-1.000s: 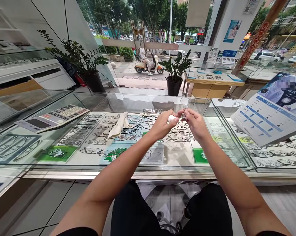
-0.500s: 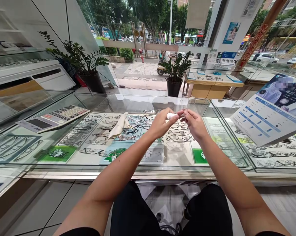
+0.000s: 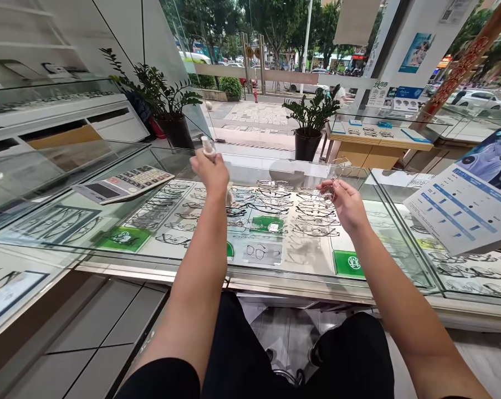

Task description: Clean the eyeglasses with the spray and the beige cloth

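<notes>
My left hand (image 3: 211, 169) is closed around a small white spray bottle (image 3: 208, 145), upright above the glass counter, its nozzle end pointing up. Farther right, my right hand (image 3: 345, 202) pinches a pair of thin-framed eyeglasses (image 3: 341, 166) between thumb and fingers. Their lenses and rims are faint against the background. A cream cloth (image 3: 229, 195) lies on the counter, mostly hidden behind my left hand and forearm. Beneath the glass are rows of eyeglass frames (image 3: 317, 213).
A large calculator (image 3: 126, 183) rests on the counter at the left. At the right stands a printed display card (image 3: 466, 199). Two potted plants, one near the middle (image 3: 308, 127) and one at the left (image 3: 173, 113), stand behind the glass counter (image 3: 275, 272).
My left hand has moved left and slightly up with the spray bottle, away from my right hand. My right hand keeps hold of the eyeglasses. The camera view has turned slightly left.
</notes>
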